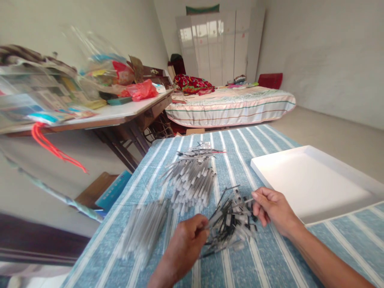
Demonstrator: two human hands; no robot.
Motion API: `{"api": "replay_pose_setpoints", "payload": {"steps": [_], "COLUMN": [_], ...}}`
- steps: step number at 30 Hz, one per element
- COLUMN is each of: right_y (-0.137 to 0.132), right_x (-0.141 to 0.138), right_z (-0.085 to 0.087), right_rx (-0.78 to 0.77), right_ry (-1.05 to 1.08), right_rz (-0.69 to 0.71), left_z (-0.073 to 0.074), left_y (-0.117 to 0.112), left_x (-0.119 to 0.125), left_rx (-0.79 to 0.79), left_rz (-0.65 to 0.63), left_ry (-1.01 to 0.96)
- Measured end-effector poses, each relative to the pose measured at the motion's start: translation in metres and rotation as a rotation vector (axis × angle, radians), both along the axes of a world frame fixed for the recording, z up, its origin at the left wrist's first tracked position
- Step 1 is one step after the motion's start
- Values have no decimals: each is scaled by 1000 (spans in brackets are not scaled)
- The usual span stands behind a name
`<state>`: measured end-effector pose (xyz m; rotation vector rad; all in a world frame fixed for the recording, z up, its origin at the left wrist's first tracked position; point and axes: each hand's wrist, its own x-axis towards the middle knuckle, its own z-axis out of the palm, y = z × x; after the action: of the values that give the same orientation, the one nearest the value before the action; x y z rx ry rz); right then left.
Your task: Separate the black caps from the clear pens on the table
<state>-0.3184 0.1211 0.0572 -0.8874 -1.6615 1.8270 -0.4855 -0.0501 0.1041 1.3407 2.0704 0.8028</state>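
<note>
My left hand (186, 240) is closed in a pinch at the left edge of a loose heap of thin black refills and small clear caps (231, 224). What its fingers hold is too small to name. My right hand (271, 210) is closed on a thin pen part that points left over the same heap. Beyond the heap lies a pile of clear pen barrels (192, 180). Another blurred bundle of clear tubes (144, 230) lies to the left of my left hand. All rest on a blue striped tablecloth (264, 260).
A white shallow tray (318, 182) sits on the cloth at the right. A cluttered desk (120, 110) with bags stands at the left. A bed (231, 102) and white wardrobe (219, 44) lie beyond the table. A few more pen parts (201, 152) lie farther back.
</note>
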Motion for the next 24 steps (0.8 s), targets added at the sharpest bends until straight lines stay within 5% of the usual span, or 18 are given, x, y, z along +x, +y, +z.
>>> {"api": "replay_pose_setpoints", "payload": {"steps": [3, 10, 14, 17, 20, 24], "right_y": [0, 5, 8, -6, -34, -67], "right_x": [-1, -1, 1, 0, -7, -20], "right_z": [0, -5, -6, 5, 21, 33], "right_rx": [-10, 41, 156, 383, 532, 400], "right_ry": [5, -16, -186, -213, -106, -4], "right_rz": [-27, -81, -71, -125, 111, 286], "left_z": [-2, 5, 15, 21, 27, 30], "left_y": [-4, -9, 3, 22, 41, 56], "left_x": [-15, -24, -13, 5, 26, 51], "left_rx": [43, 30, 328, 576, 698, 724], "left_rz": [104, 106, 331, 379, 373, 340], "left_ry": [-93, -309, -571, -906, -1138, -1264]}}
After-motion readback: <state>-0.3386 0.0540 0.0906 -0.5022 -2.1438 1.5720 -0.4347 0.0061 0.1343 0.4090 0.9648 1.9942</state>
